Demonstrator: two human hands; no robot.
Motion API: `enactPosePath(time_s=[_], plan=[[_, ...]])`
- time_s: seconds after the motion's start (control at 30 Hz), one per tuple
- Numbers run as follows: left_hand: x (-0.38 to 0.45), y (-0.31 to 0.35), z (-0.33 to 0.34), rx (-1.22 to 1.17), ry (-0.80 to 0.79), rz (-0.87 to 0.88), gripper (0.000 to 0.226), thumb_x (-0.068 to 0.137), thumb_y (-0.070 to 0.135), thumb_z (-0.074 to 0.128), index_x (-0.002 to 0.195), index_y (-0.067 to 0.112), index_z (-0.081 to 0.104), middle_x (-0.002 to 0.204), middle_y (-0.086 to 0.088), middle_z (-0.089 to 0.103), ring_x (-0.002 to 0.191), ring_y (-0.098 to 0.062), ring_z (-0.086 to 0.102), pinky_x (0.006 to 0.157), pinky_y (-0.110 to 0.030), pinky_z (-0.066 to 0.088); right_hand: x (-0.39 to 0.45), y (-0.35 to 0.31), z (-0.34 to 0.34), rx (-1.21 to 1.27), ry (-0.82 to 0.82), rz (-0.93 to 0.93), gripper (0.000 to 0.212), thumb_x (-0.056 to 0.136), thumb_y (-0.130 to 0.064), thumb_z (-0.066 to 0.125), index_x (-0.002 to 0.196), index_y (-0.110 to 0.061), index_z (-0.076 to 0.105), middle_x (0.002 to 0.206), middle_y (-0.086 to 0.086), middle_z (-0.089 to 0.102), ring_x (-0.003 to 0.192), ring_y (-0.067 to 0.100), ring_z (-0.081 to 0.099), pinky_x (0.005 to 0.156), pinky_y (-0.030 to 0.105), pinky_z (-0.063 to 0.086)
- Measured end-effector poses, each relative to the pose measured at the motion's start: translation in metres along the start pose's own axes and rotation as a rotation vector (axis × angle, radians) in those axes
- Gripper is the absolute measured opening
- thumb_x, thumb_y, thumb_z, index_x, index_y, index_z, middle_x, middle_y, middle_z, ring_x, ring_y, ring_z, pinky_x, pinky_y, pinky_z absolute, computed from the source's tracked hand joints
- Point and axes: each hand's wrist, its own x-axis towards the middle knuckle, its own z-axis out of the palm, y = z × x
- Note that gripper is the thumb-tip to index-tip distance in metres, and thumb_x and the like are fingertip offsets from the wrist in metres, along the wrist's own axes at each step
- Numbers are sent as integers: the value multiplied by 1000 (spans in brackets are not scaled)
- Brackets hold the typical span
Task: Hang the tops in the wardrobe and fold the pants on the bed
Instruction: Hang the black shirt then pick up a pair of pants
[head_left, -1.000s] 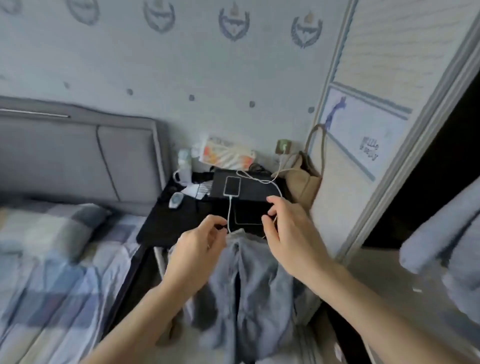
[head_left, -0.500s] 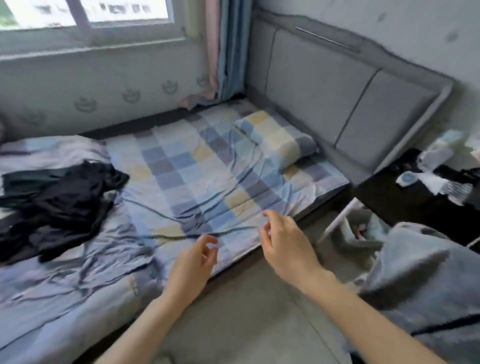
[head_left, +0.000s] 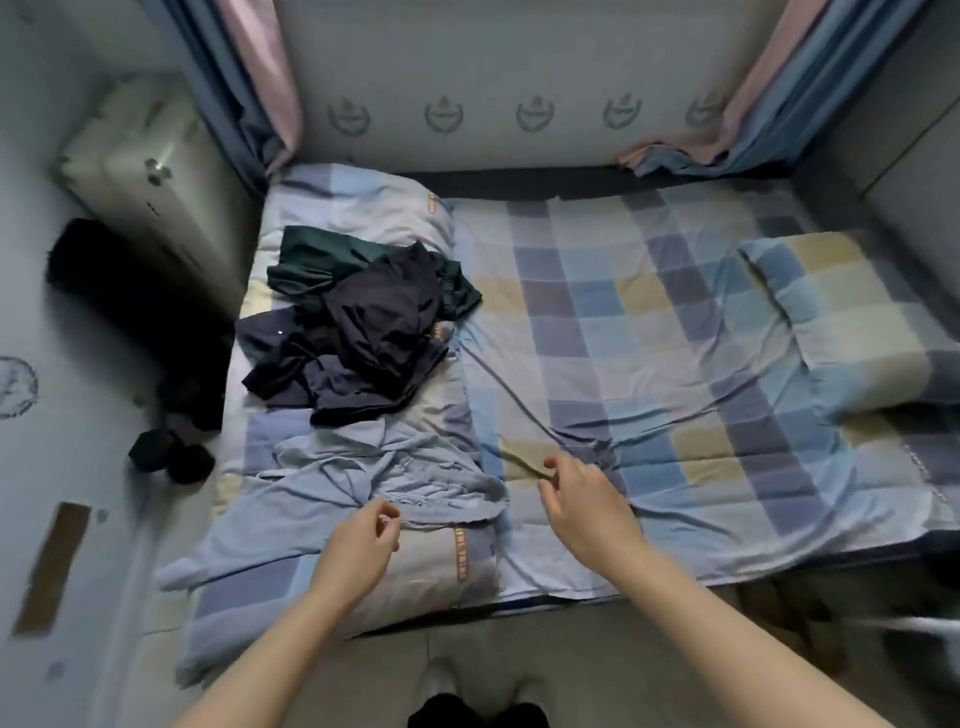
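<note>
Two bare hands reach out over the near edge of the bed (head_left: 675, 332), and neither has hold of anything. The left hand (head_left: 358, 545) hangs with its fingers loosely curled, thumb and fingertips close together, above the folded checked quilt (head_left: 447, 561) and just at the near hem of a pale blue garment (head_left: 363, 478) that lies crumpled and spread flat ahead of it. Whether the fingertips touch that cloth cannot be told. The right hand (head_left: 582, 499) is held a little farther out, fingers relaxed and slightly bent, over the wrinkled checked sheet, just to the right of the pale blue garment's edge. Beyond the left hand, past the blue garment, a heap of dark clothes (head_left: 358, 332) sits on the quilt, navy pieces tangled on top with a dark green piece (head_left: 311, 260) showing behind and under them. Far to the right of the right hand a checked pillow (head_left: 857, 322) rests at the bed's end. Left of the left hand, off the bed, a white suitcase (head_left: 150, 171) leans by the wall with a black bundle (head_left: 124, 291) in front of it. Beyond everything, curtains (head_left: 265, 78) hang at both far corners of the bed.
</note>
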Motion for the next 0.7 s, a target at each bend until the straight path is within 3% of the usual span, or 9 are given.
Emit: enactPosePath(time_s=[0.13,0.33,0.57,0.7], plan=[[59,-9,-18,67,-41,-89,11,97,28,49,97,24,59,81,7,66,79,-14,59,68,-31,46,81,-16,16,24,-111,-15,29,99,-31,39,120,-14,50,110,8,62,100,28,56,79,40,48],[177,-25,-20,145,-38,-149,16,96,25,48,96,14,61,99,-4,66,95,-24,60,84,-37,49,224,-24,73,24,-220,-78,26,98,-28,38,113,-13,53,101,9,64,87,27,58,65,33,39],[314,-51,-2,131,-4,-167,24,99,26,45,112,12,58,117,-5,52,94,-25,56,76,-34,47,360,-37,167,92,-266,-160,22,97,-24,44,102,-11,61,101,9,66,92,25,59,76,33,46],[367,-73,12,-52,52,-192,25,96,21,53,119,15,60,125,-2,56,110,-18,53,90,-27,41,412,-45,222,161,-340,-239,23,94,-23,49,112,-15,62,110,6,66,111,22,53,91,30,41]])
